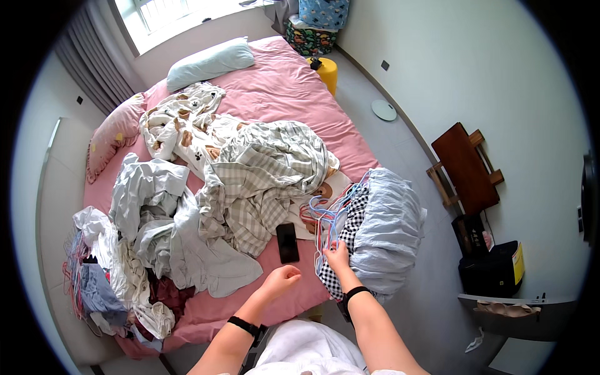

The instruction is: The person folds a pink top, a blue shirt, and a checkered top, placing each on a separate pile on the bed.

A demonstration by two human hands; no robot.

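Observation:
My right hand (337,255) is closed around the lower part of a clothes hanger, at the near end of a bunch of blue and red hangers (324,214) on the bed's right edge. Clothes hang from that bunch: a black-and-white checked garment (354,222) and a pale blue gathered one (390,231), draping over the side. My left hand (281,281) hovers over the pink sheet with its fingers curled in; nothing shows in it. Just beyond it lies a black phone (287,242). Further off is a crumpled beige-and-white plaid cloth (250,181).
Pale grey cloth (212,250) and a heap of clothes with more hangers (100,281) cover the bed's left side. A light green pillow (209,62) lies at the far end. On the right floor stand a brown wooden folding table (465,165) and a black bag (490,270).

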